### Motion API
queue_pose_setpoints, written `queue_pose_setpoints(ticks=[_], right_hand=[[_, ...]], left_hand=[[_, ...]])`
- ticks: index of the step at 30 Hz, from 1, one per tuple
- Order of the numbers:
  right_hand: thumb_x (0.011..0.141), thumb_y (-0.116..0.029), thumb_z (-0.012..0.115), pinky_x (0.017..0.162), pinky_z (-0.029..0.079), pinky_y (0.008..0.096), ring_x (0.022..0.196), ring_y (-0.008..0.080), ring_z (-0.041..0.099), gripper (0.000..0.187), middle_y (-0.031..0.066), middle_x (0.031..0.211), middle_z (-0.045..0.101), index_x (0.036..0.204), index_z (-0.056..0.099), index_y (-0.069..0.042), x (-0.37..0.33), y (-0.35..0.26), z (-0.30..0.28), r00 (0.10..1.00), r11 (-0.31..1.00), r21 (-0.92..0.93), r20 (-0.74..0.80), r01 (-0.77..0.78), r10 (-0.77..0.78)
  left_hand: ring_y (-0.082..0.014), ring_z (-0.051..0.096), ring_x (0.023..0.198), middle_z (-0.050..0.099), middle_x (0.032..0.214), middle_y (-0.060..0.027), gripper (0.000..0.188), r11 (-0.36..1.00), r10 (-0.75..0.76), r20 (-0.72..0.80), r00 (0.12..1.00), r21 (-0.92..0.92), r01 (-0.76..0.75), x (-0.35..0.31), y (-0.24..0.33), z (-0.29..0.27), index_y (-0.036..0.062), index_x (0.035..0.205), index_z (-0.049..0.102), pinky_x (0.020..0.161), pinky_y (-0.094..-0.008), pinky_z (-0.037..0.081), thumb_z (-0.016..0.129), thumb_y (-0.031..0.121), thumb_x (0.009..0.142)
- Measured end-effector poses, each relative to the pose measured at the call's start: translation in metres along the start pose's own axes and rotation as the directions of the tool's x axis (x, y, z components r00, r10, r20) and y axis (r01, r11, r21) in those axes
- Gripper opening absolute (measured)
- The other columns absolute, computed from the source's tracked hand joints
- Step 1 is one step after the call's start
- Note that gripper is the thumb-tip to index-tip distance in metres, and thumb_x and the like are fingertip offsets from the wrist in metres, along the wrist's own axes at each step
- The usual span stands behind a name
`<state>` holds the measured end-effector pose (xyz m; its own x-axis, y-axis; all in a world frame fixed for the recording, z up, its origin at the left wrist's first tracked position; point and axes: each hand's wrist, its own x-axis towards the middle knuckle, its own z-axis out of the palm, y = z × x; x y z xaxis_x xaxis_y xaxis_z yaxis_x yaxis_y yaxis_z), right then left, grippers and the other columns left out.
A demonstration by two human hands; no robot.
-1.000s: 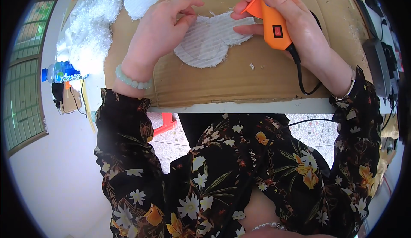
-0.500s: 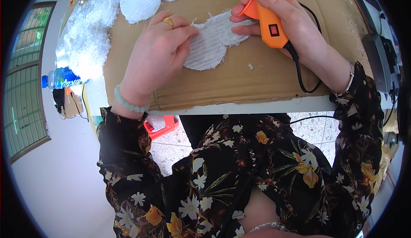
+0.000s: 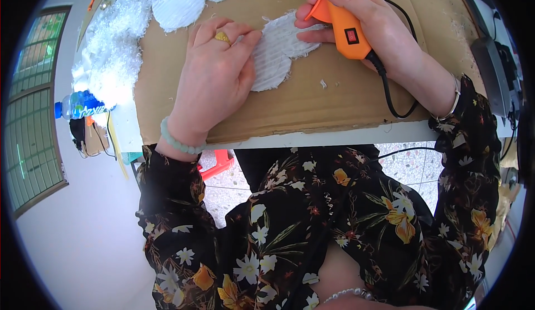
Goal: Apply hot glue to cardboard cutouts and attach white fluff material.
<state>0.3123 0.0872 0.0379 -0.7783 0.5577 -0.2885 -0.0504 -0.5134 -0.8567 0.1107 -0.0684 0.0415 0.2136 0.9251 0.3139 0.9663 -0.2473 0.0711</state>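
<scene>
My right hand [image 3: 384,34] is wrapped round the handle of an orange glue gun [image 3: 348,28], a finger by its trigger and the nozzle toward the left. Its fingertips reach over the right end of a white, ribbed fabric piece [image 3: 273,56] with frayed edges and a rounded, notched outline. At the piece's left end, my left hand [image 3: 220,70] is closed, thumb and forefinger together on the fabric edge. The left fingertips are partly hidden. A similar white piece [image 3: 181,3] lies flat beyond my left hand.
Brown cardboard [image 3: 312,112] covers the table. White shredded fluff [image 3: 114,48] is heaped at the left, near a blue-capped bottle [image 3: 83,105]. The gun's black cord [image 3: 387,95] loops beside my right wrist. A dark device [image 3: 490,76] stands at the right edge.
My left hand has shifted slightly right over the fabric piece, covering more of its left end. My right hand and the glue gun have moved a little left in the picture.
</scene>
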Motion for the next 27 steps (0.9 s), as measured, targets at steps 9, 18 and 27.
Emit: queue_pose_setpoints(ticks=[9,18,27], right_hand=[[0.108,-0.026,0.055,0.089,0.06,0.0376,0.096,0.0219,0.07,0.028,0.0141,0.105,0.07,0.118,0.057,0.0,-0.002,0.0,0.001,1.0,1.0,-0.024,-0.019,-0.015,0.015],[0.108,-0.028,0.053,0.093,0.059,0.041,0.099,0.0234,0.07,0.032,0.0155,0.107,0.069,0.119,0.057,0.002,0.002,0.009,-0.009,0.991,0.992,-0.06,0.086,0.11,-0.104],[0.107,-0.028,0.057,0.089,0.061,0.0394,0.098,0.0249,0.071,0.031,0.0155,0.106,0.069,0.116,0.058,0.001,-0.004,0.0,-0.006,1.0,0.998,0.064,0.023,0.014,-0.016]], left_hand=[[-0.0341,0.064,0.108,0.072,0.103,-0.0128,0.038,0.98,-0.161,-0.148,0.976,-0.138,0.141,-0.008,-0.016,-0.01,0.004,0.117,0.07,0.102,-0.047,0.046,0.061,-0.003,0.081],[-0.0344,0.066,0.112,0.075,0.097,-0.0097,0.048,0.995,-0.04,-0.045,0.998,0.084,0.043,-0.02,-0.01,-0.005,0.0075,0.129,0.065,0.108,-0.0499,0.043,0.055,-0.006,0.084],[-0.0359,0.063,0.119,0.073,0.114,-0.0144,0.044,0.772,-0.413,-0.003,0.911,-0.533,0.348,-0.002,-0.01,-0.01,0.0054,0.13,0.065,0.108,-0.0424,0.045,0.054,-0.003,0.088]])
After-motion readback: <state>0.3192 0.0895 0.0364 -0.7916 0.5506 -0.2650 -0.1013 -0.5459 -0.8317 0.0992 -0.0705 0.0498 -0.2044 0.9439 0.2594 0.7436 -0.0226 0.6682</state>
